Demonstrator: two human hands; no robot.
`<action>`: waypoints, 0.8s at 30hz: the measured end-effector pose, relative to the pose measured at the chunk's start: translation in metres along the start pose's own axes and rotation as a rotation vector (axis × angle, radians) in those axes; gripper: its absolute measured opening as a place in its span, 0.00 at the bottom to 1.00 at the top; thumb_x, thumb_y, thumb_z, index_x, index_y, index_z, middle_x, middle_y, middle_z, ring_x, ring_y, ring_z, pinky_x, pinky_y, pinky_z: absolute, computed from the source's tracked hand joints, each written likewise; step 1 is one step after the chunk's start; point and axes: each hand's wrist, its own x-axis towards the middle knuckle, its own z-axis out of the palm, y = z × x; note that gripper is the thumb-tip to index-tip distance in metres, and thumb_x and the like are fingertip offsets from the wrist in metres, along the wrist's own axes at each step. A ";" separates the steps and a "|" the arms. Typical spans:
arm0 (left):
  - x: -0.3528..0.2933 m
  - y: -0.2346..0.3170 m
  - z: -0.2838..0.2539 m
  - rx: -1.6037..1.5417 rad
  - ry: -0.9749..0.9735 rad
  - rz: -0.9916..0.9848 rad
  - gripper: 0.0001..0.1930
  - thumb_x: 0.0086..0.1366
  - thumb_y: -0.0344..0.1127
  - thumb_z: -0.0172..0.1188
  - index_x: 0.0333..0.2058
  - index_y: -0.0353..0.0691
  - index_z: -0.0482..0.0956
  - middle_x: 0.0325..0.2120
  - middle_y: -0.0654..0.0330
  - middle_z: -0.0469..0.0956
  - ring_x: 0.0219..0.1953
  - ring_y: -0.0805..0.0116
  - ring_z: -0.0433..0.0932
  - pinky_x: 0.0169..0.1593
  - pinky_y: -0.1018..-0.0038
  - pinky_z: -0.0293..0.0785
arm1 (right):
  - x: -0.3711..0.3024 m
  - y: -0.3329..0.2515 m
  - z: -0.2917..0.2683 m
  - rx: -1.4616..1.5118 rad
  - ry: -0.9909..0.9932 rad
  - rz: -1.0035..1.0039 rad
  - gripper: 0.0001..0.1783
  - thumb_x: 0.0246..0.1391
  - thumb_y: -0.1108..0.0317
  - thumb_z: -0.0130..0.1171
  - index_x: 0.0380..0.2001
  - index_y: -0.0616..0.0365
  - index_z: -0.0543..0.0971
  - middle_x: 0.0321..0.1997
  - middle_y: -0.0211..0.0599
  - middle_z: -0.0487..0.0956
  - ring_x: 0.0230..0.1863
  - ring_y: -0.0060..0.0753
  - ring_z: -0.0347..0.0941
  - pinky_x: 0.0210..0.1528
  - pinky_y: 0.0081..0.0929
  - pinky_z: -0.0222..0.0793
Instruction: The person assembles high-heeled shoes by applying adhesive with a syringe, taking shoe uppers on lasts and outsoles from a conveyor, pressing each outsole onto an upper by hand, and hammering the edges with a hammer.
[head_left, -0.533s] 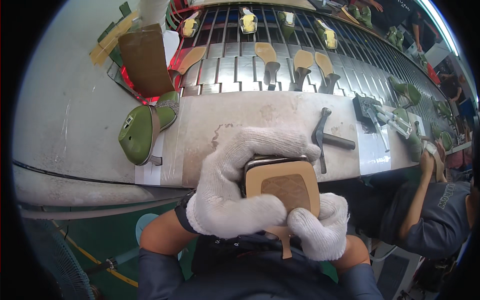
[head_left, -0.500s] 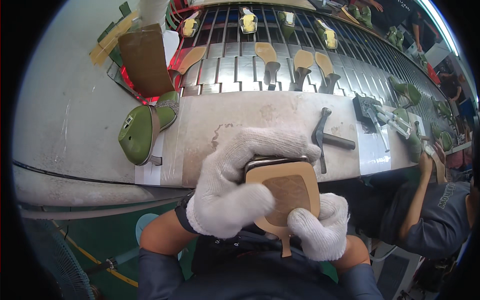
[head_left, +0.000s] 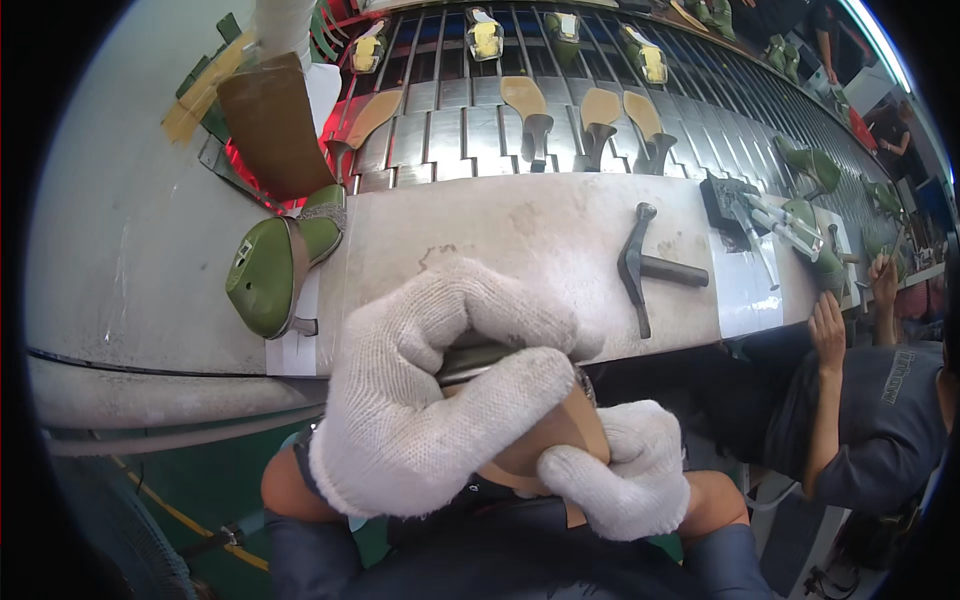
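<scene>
Held low over my lap is a tan shoe sole (head_left: 545, 445) with a dark, glossy edge at its far end. My left hand (head_left: 410, 400), in a white knit glove, is closed around that end, fingers curled over the far side and thumb across the top. The gloved right hand (head_left: 625, 470) pinches the near right side, its thumb on the tan face. Much of the sole is hidden by the gloves. Beyond my hands, a hammer (head_left: 638, 268) lies on the pale worktable (head_left: 480, 215). A green shoe last (head_left: 265, 280) with a dark strap rests at the left.
Several tan soles with dark heels, one sole (head_left: 525, 95) among them, lie on the metal slatted conveyor (head_left: 450, 135). A brown cardboard piece (head_left: 275, 125) stands at left. A black holder (head_left: 725, 205) with brushes sits right, near a co-worker's hand (head_left: 828, 325).
My left hand has moved left and nearer, its thumb now reaching farther across the sole. The sole has tilted, with less of its tan face showing. The right hand keeps its grip.
</scene>
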 end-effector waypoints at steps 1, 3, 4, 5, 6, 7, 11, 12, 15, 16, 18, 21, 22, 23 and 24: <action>-0.001 0.006 0.000 0.115 -0.014 -0.036 0.12 0.75 0.34 0.61 0.43 0.27 0.81 0.43 0.38 0.88 0.44 0.55 0.91 0.53 0.58 0.89 | 0.000 0.005 0.001 0.006 0.000 0.005 0.13 0.69 0.62 0.70 0.33 0.60 0.90 0.21 0.34 0.84 0.21 0.22 0.79 0.25 0.25 0.73; 0.003 0.010 0.000 0.108 -0.001 -0.013 0.11 0.75 0.33 0.63 0.40 0.27 0.82 0.39 0.40 0.89 0.41 0.57 0.91 0.52 0.60 0.89 | 0.002 0.012 0.004 -0.082 0.001 -0.206 0.13 0.68 0.61 0.70 0.32 0.59 0.90 0.21 0.34 0.85 0.20 0.23 0.79 0.25 0.25 0.73; 0.008 0.013 -0.002 0.114 -0.021 -0.046 0.15 0.78 0.37 0.59 0.41 0.27 0.83 0.40 0.41 0.89 0.42 0.57 0.91 0.53 0.61 0.89 | 0.001 0.009 0.004 0.019 0.004 -0.105 0.14 0.69 0.61 0.69 0.32 0.60 0.90 0.22 0.33 0.85 0.21 0.22 0.79 0.26 0.25 0.74; 0.019 0.012 -0.003 0.107 -0.057 -0.073 0.19 0.81 0.42 0.56 0.41 0.27 0.83 0.41 0.42 0.89 0.43 0.57 0.91 0.54 0.62 0.88 | 0.002 0.003 0.000 0.108 0.024 0.000 0.15 0.69 0.61 0.69 0.32 0.61 0.90 0.22 0.33 0.86 0.22 0.21 0.79 0.26 0.25 0.74; 0.029 0.006 -0.007 0.222 -0.062 0.125 0.31 0.87 0.54 0.42 0.44 0.28 0.82 0.44 0.41 0.89 0.48 0.54 0.90 0.58 0.60 0.86 | 0.007 0.002 -0.002 0.249 0.033 0.088 0.17 0.71 0.59 0.68 0.35 0.64 0.89 0.25 0.33 0.87 0.24 0.20 0.81 0.27 0.24 0.74; 0.032 -0.008 -0.006 -0.094 0.049 0.046 0.39 0.88 0.60 0.29 0.48 0.28 0.81 0.48 0.38 0.87 0.52 0.50 0.88 0.63 0.56 0.84 | 0.013 -0.005 -0.003 0.343 0.070 0.136 0.18 0.73 0.60 0.65 0.39 0.68 0.88 0.29 0.37 0.89 0.28 0.22 0.83 0.29 0.23 0.78; 0.056 -0.046 -0.007 -0.337 0.002 0.160 0.37 0.88 0.58 0.33 0.62 0.25 0.75 0.60 0.35 0.81 0.64 0.49 0.82 0.70 0.56 0.77 | 0.036 -0.010 -0.027 0.492 0.097 0.086 0.20 0.76 0.62 0.59 0.50 0.75 0.83 0.37 0.47 0.89 0.30 0.28 0.87 0.33 0.24 0.86; 0.059 -0.049 -0.008 -0.336 -0.028 0.181 0.36 0.88 0.58 0.36 0.65 0.25 0.72 0.62 0.37 0.80 0.64 0.50 0.82 0.70 0.56 0.78 | 0.039 -0.007 -0.034 0.507 0.051 0.083 0.22 0.77 0.61 0.59 0.56 0.75 0.80 0.41 0.49 0.89 0.32 0.31 0.88 0.33 0.26 0.87; 0.062 -0.048 0.001 -0.305 -0.010 0.209 0.35 0.88 0.57 0.38 0.66 0.25 0.72 0.62 0.38 0.80 0.64 0.52 0.82 0.69 0.57 0.79 | 0.038 -0.007 -0.039 0.457 0.084 0.050 0.24 0.76 0.59 0.60 0.59 0.75 0.79 0.45 0.51 0.88 0.36 0.33 0.89 0.34 0.27 0.89; 0.066 -0.051 0.003 -0.535 -0.035 0.146 0.26 0.86 0.48 0.50 0.63 0.27 0.78 0.56 0.51 0.85 0.57 0.65 0.84 0.65 0.65 0.80 | 0.038 -0.003 -0.041 0.456 0.080 0.024 0.25 0.77 0.59 0.60 0.60 0.75 0.78 0.47 0.52 0.88 0.38 0.35 0.89 0.35 0.28 0.89; 0.067 -0.054 0.005 -0.523 -0.025 0.159 0.24 0.86 0.45 0.52 0.63 0.27 0.78 0.55 0.52 0.85 0.57 0.66 0.84 0.64 0.67 0.81 | 0.039 -0.004 -0.044 0.429 0.081 0.014 0.25 0.77 0.59 0.60 0.60 0.74 0.78 0.47 0.52 0.88 0.38 0.35 0.90 0.34 0.28 0.89; 0.070 -0.059 0.007 -0.497 -0.025 0.175 0.22 0.85 0.42 0.55 0.63 0.28 0.78 0.55 0.53 0.85 0.56 0.69 0.84 0.63 0.69 0.82 | 0.041 0.005 -0.045 0.431 0.100 -0.018 0.25 0.77 0.59 0.59 0.60 0.74 0.78 0.46 0.52 0.88 0.37 0.35 0.90 0.34 0.28 0.89; 0.071 -0.060 0.007 -0.489 -0.035 0.179 0.22 0.85 0.41 0.55 0.64 0.28 0.78 0.55 0.53 0.85 0.56 0.70 0.84 0.63 0.70 0.82 | 0.041 0.008 -0.045 0.455 0.119 -0.038 0.24 0.77 0.59 0.59 0.60 0.73 0.78 0.45 0.52 0.88 0.36 0.35 0.90 0.34 0.28 0.89; 0.072 -0.063 0.004 -0.490 -0.033 0.179 0.22 0.85 0.41 0.55 0.64 0.28 0.78 0.55 0.53 0.85 0.56 0.70 0.84 0.63 0.70 0.82 | 0.042 0.008 -0.044 0.454 0.118 -0.037 0.24 0.77 0.59 0.59 0.60 0.73 0.78 0.45 0.52 0.88 0.36 0.35 0.90 0.34 0.28 0.89; 0.073 -0.069 -0.001 -0.472 -0.078 0.222 0.22 0.84 0.40 0.56 0.66 0.28 0.76 0.57 0.53 0.84 0.58 0.69 0.82 0.65 0.69 0.80 | 0.042 0.007 -0.043 0.435 0.127 -0.029 0.24 0.78 0.59 0.58 0.59 0.73 0.78 0.44 0.51 0.89 0.34 0.34 0.89 0.33 0.27 0.89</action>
